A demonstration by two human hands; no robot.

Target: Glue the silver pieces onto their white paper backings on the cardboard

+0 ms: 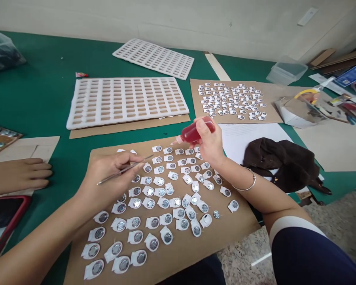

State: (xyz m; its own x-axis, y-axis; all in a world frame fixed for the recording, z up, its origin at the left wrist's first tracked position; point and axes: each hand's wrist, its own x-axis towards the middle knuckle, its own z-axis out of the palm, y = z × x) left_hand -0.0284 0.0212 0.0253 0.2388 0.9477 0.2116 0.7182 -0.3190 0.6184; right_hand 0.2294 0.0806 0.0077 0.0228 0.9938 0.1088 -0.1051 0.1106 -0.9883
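Observation:
My left hand (108, 168) is closed around a thin metal tool (115, 175), its slim tip pointing right over the near cardboard sheet (195, 245). In my right hand (212, 144) is a small squeeze bottle (192, 132) of red liquid, tilted so that its pale pink nozzle points down and left. That nozzle is just above the far row of parts. Rows of small white tabs with round silver discs (148, 191) cover the sheet. One loose silver disc (216, 214) lies apart on the right. My left hand hides some parts beneath it.
Another person's hand (26, 174) rests at the left, above a red-edged tablet or phone (8, 225). Behind are white slotted trays (127, 101) and a second cardboard sheet (195, 99) of similar parts. Dark cloth (281, 158) and a plastic container (296, 113) are right.

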